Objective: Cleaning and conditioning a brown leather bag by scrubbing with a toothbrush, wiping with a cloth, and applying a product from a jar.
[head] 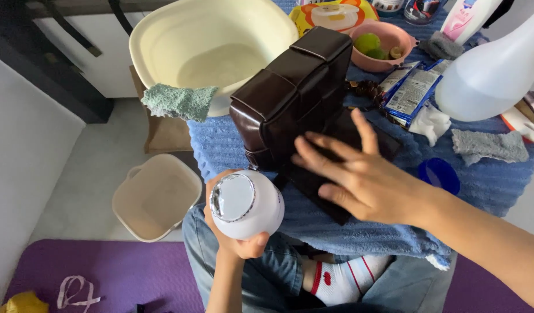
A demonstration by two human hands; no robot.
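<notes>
Two hands engaged: left hand (235,232) clamped around white round plastic jar (245,204), foil seal unbroken; right hand (360,177) spread flat, fingers apart, on dark brown quilted leather bag (290,95), mid-desk on blue towel (487,179). Nothing applied yet, apparently.

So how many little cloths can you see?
3. A green cloth hangs over the cream basin's rim, a grey cloth lies on the blue towel at the right, and another grey cloth sits behind the pink bowl. More may be hidden.

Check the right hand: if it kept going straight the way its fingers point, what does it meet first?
The right hand lies flat on the dark brown leather bag, fingers pointing up-left. Going on, it would likely slide into the bag's upright quilted body; depth is unclear.
</notes>
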